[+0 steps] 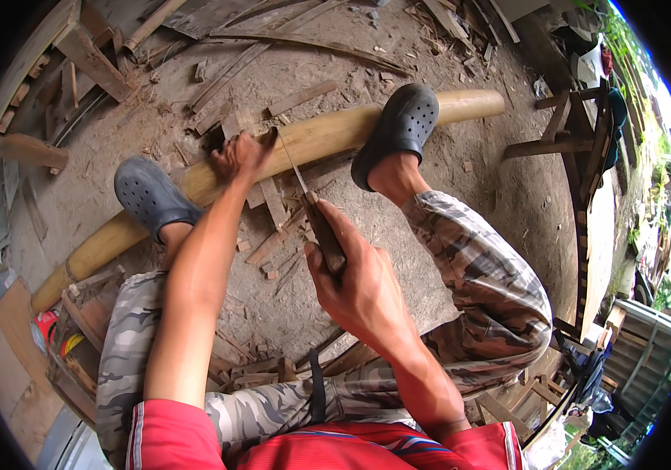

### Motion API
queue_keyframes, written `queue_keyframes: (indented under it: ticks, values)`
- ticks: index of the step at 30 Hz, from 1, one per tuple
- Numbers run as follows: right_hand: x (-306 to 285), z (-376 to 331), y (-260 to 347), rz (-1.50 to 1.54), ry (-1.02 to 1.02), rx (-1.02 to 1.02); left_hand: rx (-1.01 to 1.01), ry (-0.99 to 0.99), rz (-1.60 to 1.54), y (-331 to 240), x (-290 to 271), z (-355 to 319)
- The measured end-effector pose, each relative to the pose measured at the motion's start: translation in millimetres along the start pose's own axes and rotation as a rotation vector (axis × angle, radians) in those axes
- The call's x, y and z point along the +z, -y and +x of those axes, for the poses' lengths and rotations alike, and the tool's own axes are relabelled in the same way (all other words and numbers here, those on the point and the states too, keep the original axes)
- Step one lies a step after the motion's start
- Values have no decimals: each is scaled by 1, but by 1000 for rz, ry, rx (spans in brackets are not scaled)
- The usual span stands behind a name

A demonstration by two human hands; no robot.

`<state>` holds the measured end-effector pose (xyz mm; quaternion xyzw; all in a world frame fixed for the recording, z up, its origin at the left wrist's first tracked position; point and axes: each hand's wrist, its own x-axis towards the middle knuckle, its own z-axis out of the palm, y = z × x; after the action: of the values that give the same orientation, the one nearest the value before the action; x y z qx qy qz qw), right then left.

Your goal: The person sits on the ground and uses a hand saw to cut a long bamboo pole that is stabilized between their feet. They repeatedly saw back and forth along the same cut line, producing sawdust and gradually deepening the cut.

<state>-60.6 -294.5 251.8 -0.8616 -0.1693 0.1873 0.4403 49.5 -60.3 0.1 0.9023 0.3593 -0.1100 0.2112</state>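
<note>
A long, smooth tan pole [327, 135] lies slantwise across the ground in front of me, running from lower left to upper right. My left hand [243, 157] grips it from above, with the fingers curled over its far side and partly hidden. In my right hand [363, 290] is a wooden-handled saw [324, 236], fingers wrapped round the dark brown handle. Its thin blade, seen nearly edge-on, reaches across the pole just right of my left hand; the teeth cannot be made out. Both feet, in dark clogs [155, 197], rest on the pole, one either side of my hands.
Wood offcuts [276, 205] and long strips [312, 48] litter the dirt floor. A wooden frame [88, 59] stands at the far left, and a wooden bench [578, 149] at the right. Red and yellow items [47, 323] lie by the pole's left end.
</note>
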Motion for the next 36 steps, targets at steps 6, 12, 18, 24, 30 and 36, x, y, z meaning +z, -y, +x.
queue_keyframes:
  ticks: [6,12,18,24,30,36]
  values:
    - [12,23,-8,52,-11,85,48,-79,-29,4,6,-3]
    - [22,71,-17,24,26,100,21,-73,15,-4,10,2]
    - [15,7,-11,52,22,98,13,-94,-18,9,13,2]
    - [50,106,-38,61,-81,115,85,47,-94,-4,11,9]
    - [15,-13,-15,110,21,178,80,-134,11,14,14,10]
    - [66,121,-72,40,-171,109,71,-30,-38,-29,1,-6]
